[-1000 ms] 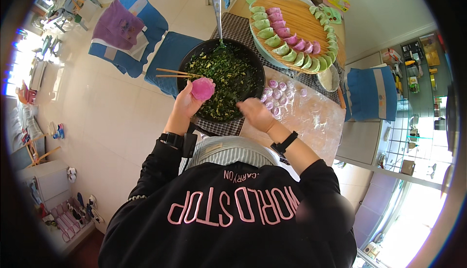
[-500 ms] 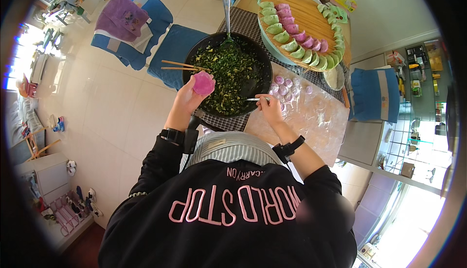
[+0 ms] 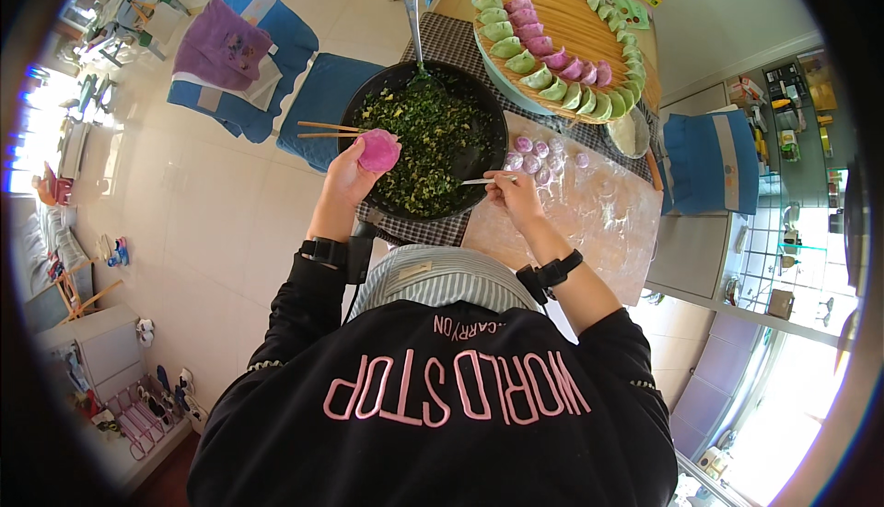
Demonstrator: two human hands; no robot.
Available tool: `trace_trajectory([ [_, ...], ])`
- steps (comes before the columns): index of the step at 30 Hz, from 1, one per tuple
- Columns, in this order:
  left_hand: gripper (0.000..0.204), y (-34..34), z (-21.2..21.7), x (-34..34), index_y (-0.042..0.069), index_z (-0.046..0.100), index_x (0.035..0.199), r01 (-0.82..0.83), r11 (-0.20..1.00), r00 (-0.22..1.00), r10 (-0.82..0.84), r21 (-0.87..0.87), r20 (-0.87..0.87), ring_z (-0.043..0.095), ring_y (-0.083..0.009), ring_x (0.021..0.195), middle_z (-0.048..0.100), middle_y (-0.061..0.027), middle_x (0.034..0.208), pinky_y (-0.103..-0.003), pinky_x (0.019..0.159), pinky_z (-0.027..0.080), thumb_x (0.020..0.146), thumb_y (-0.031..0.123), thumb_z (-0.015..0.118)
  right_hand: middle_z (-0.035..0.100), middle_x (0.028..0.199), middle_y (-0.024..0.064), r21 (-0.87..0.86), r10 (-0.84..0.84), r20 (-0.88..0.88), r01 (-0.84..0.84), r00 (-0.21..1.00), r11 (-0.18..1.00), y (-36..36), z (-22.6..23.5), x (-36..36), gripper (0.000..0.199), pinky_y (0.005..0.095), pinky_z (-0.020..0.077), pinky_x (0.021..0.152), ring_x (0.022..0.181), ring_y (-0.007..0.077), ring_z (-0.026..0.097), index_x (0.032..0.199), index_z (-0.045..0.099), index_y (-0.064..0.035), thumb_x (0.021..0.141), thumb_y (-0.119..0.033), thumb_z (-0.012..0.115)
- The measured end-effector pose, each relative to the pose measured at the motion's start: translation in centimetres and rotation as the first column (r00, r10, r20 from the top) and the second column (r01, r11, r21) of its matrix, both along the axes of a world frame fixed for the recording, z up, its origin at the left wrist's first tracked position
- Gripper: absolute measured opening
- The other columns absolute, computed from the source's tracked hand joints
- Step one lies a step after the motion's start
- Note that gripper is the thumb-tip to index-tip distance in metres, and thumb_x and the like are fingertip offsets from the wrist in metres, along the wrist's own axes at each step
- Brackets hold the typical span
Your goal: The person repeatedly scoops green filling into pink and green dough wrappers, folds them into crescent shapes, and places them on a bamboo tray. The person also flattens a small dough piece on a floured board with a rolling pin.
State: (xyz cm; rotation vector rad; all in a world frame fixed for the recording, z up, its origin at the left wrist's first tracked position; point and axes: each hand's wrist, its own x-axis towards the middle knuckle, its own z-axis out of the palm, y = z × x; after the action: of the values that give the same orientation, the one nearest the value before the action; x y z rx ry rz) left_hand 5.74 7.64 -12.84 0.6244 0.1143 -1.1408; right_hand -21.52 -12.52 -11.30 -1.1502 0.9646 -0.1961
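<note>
My left hand (image 3: 348, 178) holds a round pink dough wrapper (image 3: 379, 150) flat on its fingers, over the near left rim of a black bowl (image 3: 479, 102) full of chopped green filling (image 3: 424, 143). My right hand (image 3: 512, 196) grips a thin light-coloured utensil (image 3: 481, 180) that points left toward the filling at the bowl's right edge. Several small pink dough pieces (image 3: 541, 157) lie on the floured board (image 3: 608, 221) just beyond my right hand.
A wooden tray (image 3: 589, 19) carries rows of green and pink folded dumplings (image 3: 543, 69). Chopsticks (image 3: 327, 129) rest on the bowl's left rim, a ladle (image 3: 411, 10) on its far rim. Blue cushioned stools (image 3: 318, 102) stand on the tiled floor to the left, a blue chair (image 3: 714, 162) to the right.
My right hand has left the dough pieces on the board, taken the thin utensil and brought it to the bowl's right edge. My left hand still holds the pink wrapper.
</note>
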Motion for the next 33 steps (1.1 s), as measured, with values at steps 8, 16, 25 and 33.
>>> trace_trajectory([
  [8, 0.029, -4.0, -0.9, -3.7, -0.005, 0.054, 0.123, 0.260, 0.963, 0.963, -0.253, 0.076, -0.089, 0.062, -0.0369, 0.113, 0.063, -0.0220, 0.119, -0.054, 0.106, 0.048, 0.107, 0.017, 0.045, 0.068, 0.085, 0.0058, 0.001, -0.116, 0.191, 0.118, 0.975, 0.993, -1.0, 4.6, 0.4, 0.026, 0.0222, 0.0497, 0.062, 0.069, 0.0099, 0.062, 0.117, 0.068, 0.0025, 0.104, -0.015, 0.054],
  [16, 0.034, -11.0, 4.6, -5.9, -0.003, 0.051, 0.122, 0.162, 0.974, 0.986, -0.153, 0.159, -0.065, 0.059, -0.0441, 0.117, 0.054, -0.0280, 0.129, -0.059, 0.106, 0.047, 0.111, 0.020, 0.029, 0.059, 0.103, 0.0185, -0.990, 0.347, 0.069, 0.021, 0.935, 0.139, 2.5, 6.3, 0.7, 0.035, 0.0409, 0.0544, 0.076, 0.089, 0.0344, 0.062, 0.123, 0.062, 0.0029, 0.088, 0.008, 0.063],
  [25, 0.045, -12.3, 5.7, -5.2, -0.013, 0.050, 0.116, 0.140, 0.979, 0.982, -0.118, 0.149, -0.146, 0.060, -0.0468, 0.112, 0.055, -0.0334, 0.120, -0.060, 0.102, 0.051, 0.111, 0.021, 0.022, 0.056, 0.113, 0.0174, -0.959, 0.437, -0.175, -0.053, 0.882, -0.277, 2.7, 4.5, -0.3, 0.061, 0.0411, 0.0551, 0.080, 0.094, 0.0339, 0.062, 0.137, 0.055, 0.0046, 0.077, 0.007, 0.065],
  [33, 0.031, -11.4, 5.6, -4.9, -0.011, 0.047, 0.119, 0.195, 0.971, 0.956, -0.157, 0.139, -0.249, 0.062, -0.0426, 0.108, 0.058, -0.0276, 0.118, -0.062, 0.099, 0.052, 0.108, 0.012, 0.028, 0.055, 0.110, 0.0154, -0.939, 0.442, -0.226, -0.073, 0.868, -0.336, 2.7, 4.4, -1.2, 0.060, 0.0391, 0.0549, 0.083, 0.095, 0.0298, 0.062, 0.135, 0.056, 0.0095, 0.076, 0.004, 0.064],
])
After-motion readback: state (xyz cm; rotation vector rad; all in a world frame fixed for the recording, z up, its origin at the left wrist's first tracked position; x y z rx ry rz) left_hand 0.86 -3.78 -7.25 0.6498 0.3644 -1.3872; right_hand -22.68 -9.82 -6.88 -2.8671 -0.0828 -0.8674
